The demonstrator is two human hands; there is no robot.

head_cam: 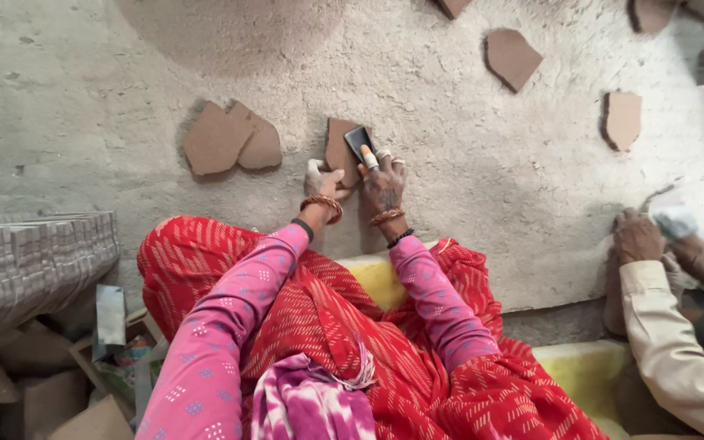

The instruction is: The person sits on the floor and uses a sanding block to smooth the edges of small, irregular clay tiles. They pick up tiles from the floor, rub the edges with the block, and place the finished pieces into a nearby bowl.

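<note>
1. Clay slab [338, 149], brown and flat, lies on the rough grey floor [83, 106] directly ahead of the person, under both hands.
2. Head view, left hand [322, 181]: fingers spread flat, pressing the slab's lower left edge; nothing clamped.
3. Head view, right hand [383, 181]: fingers together, pinched on a small dark scraper [359, 141] whose blade rests on the slab's upper right part.
4. Progress, as a judgement: this slab is mid-treatment. No finished mark is discernible on the others.
5. Count: seven other slab pieces [226, 140] are visible, two overlapping at left, several cut off by the frame's top.
6. A second person's hands [653, 240] hold a pale object at right, well apart.
</note>
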